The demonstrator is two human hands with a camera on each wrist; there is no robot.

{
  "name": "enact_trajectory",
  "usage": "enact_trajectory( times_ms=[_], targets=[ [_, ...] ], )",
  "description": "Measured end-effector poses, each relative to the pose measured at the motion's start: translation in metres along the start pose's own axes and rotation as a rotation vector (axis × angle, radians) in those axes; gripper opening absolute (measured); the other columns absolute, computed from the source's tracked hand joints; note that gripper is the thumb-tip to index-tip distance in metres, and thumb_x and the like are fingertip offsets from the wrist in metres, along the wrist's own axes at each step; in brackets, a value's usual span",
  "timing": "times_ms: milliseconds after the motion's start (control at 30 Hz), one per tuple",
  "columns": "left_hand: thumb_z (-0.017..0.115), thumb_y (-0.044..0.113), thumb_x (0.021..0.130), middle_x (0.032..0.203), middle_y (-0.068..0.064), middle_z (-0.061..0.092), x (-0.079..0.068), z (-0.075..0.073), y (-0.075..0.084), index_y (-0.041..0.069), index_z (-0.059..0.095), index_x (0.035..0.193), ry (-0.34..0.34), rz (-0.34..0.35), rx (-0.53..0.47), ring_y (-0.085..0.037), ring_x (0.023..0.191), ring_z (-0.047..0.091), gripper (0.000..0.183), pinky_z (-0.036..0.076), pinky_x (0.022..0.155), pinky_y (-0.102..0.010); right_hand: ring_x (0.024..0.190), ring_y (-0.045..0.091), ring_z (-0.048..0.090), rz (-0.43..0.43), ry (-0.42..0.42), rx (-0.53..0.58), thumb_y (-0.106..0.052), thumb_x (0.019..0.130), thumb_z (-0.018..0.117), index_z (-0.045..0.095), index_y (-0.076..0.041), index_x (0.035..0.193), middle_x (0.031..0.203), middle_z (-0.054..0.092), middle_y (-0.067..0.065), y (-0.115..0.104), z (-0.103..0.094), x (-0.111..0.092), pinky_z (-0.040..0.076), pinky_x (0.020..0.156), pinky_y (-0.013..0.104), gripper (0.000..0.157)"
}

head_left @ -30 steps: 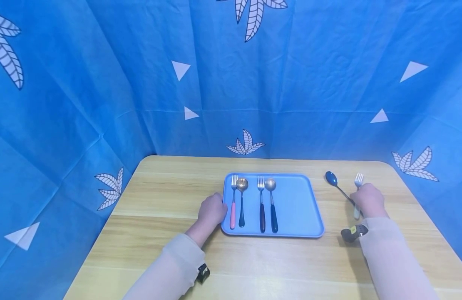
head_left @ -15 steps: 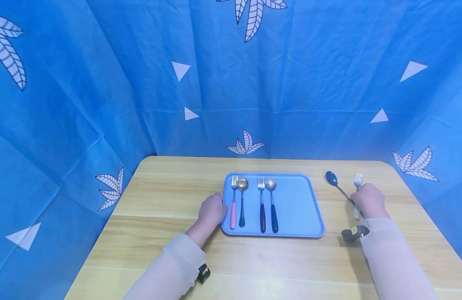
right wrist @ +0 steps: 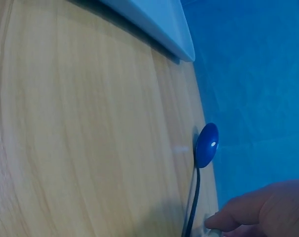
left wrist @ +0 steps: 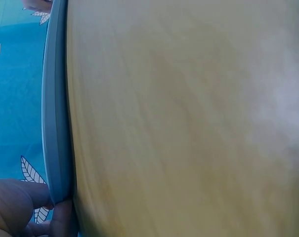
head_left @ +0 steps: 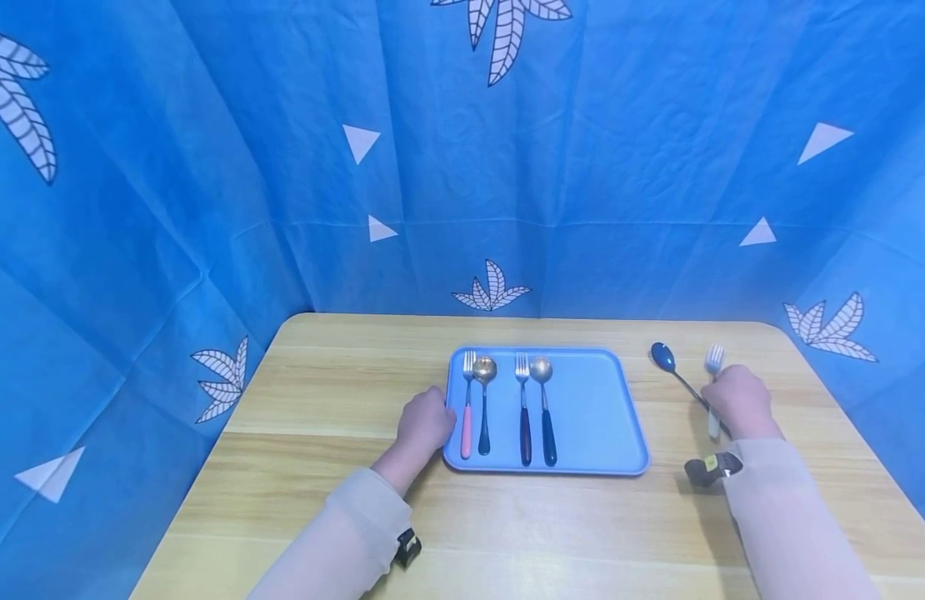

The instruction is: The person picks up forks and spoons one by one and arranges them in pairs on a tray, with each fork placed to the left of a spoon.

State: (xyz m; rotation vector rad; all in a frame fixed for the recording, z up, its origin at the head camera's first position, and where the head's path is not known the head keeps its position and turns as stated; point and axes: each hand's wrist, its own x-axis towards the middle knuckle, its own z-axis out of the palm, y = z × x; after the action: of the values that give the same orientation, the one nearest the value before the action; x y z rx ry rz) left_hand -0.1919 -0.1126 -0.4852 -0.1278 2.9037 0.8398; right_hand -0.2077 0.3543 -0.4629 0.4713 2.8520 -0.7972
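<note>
With thumb and fingers, my left hand [head_left: 427,421] pinches the left rim of a blue tray [head_left: 593,412]; the left wrist view shows the thumb [left wrist: 38,193] against the tray's edge [left wrist: 58,108]. To the right of the tray, my right hand [head_left: 738,402] grips a fork [head_left: 714,360] with a pale handle, tines pointing away. The hand hides the fork's middle. A dark blue spoon [head_left: 663,357] lies slantwise on the table beside it, its handle running under or beside the fork and the hand. In the right wrist view the spoon's bowl [right wrist: 207,145] is plain.
On the tray lie a pink-handled fork [head_left: 467,417], a gold-bowled spoon [head_left: 484,408], a brown-handled fork [head_left: 525,417] and a dark-handled spoon [head_left: 546,417]. The wooden table [head_left: 552,533] backs onto a blue patterned cloth [head_left: 627,167].
The pale-handled fork's tines have shifted slightly to the left in my right hand's grip. My left hand and the tray have stayed in place.
</note>
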Motion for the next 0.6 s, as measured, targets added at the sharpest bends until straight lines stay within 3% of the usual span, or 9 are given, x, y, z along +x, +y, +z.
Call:
enact_trajectory(
  times_ms=[367,600],
  targets=[
    [0.057,0.011,0.095,0.071,-0.006,0.056,0.002,0.003,-0.002,0.004,0.06,0.089,-0.008,-0.002,-0.004,-0.023,0.064,0.054,0.01,0.045,0.056,-0.033,0.069,0.031,0.059,-0.027,-0.007,0.011,-0.014,0.09,0.055,0.061,0.007,0.089,0.076,0.063,0.016,-0.007,-0.006,-0.009,0.048,0.065,0.045,0.022],
    [0.058,0.012,0.095,0.07,-0.006,0.055,0.003,0.003,-0.002,0.004,0.06,0.089,-0.004,0.007,0.01,-0.023,0.064,0.054,0.01,0.044,0.056,-0.033,0.07,0.031,0.058,-0.102,0.011,-0.008,-0.016,0.091,0.057,0.062,0.005,0.09,0.078,0.063,0.016,-0.021,-0.009,-0.02,0.046,0.064,0.043,0.021]
  ],
)
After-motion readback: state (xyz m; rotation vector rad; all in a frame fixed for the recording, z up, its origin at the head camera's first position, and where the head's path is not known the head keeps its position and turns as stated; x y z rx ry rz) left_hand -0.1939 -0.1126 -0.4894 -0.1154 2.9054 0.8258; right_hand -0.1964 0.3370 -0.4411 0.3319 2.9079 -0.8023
